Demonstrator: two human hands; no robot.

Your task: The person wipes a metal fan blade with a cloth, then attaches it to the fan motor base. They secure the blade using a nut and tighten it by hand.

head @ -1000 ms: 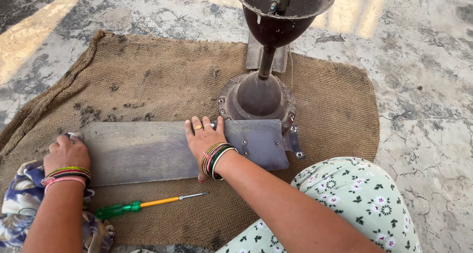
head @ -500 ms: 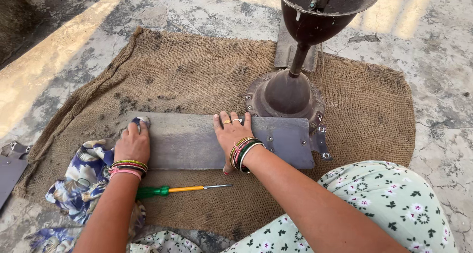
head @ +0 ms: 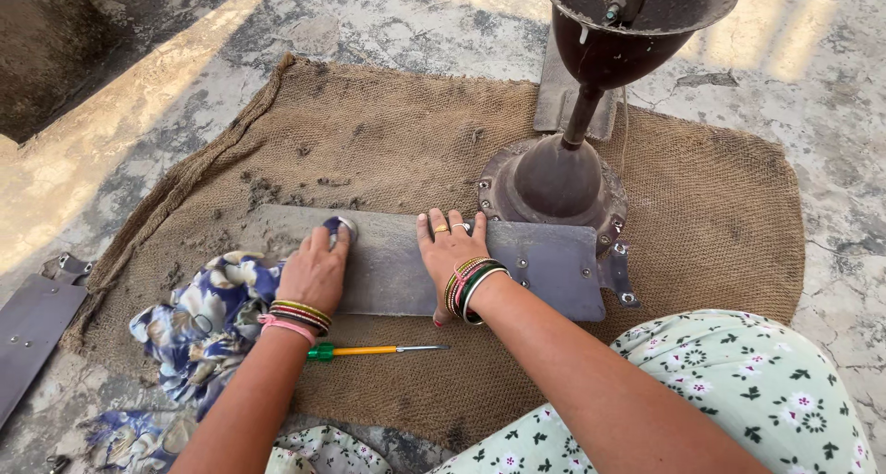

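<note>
A long grey metal fan blade (head: 535, 262) lies flat on a brown burlap mat (head: 388, 151). My right hand (head: 449, 250) presses palm-down on the blade's middle, fingers spread, bangles on the wrist. My left hand (head: 316, 269) is closed on a blue floral cloth (head: 208, 317) and pushes a wad of it against the blade's left part. The cloth trails off to the left over the mat. The blade's right end reaches the dark round motor housing (head: 554, 183) of a ceiling fan.
A screwdriver (head: 374, 350) with a green and yellow handle lies on the mat just below the blade. The fan's rod and upturned cup (head: 637, 17) rise behind. Another grey blade (head: 32, 331) lies on the concrete floor at far left. My floral-clothed knee (head: 748, 382) is lower right.
My left hand with the cloth has slid rightward along the blade, from its left end toward the middle. My right hand has stayed pressed on the blade. The view has shifted.
</note>
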